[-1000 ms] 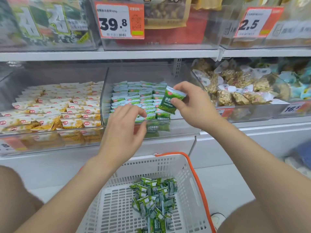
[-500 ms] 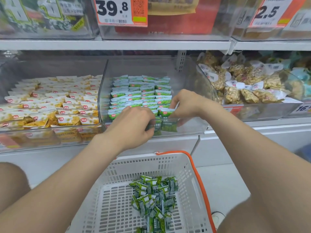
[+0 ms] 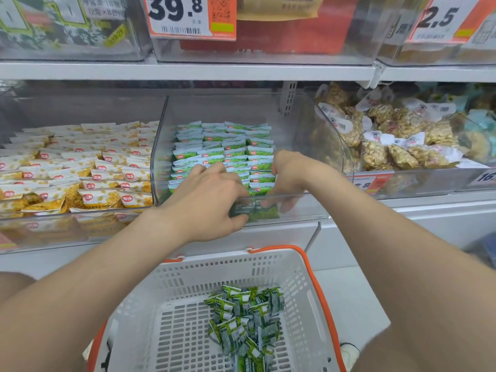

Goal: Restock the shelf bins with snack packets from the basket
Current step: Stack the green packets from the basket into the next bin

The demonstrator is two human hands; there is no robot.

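Both your hands have dropped into the front of the green bin (image 3: 308, 208) since a second ago. Your left hand (image 3: 212, 200) and right hand (image 3: 290, 178) pinch one packet (image 3: 259, 212), tucking it into the front row. Fingertips look blurry behind the clear wall, so the exact grip's hard to read. Plenty more in the basket (image 3: 204, 272).

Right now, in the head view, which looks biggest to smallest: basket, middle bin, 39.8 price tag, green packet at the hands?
1. basket (nearer the camera, so unsure against the bin)
2. middle bin
3. 39.8 price tag
4. green packet
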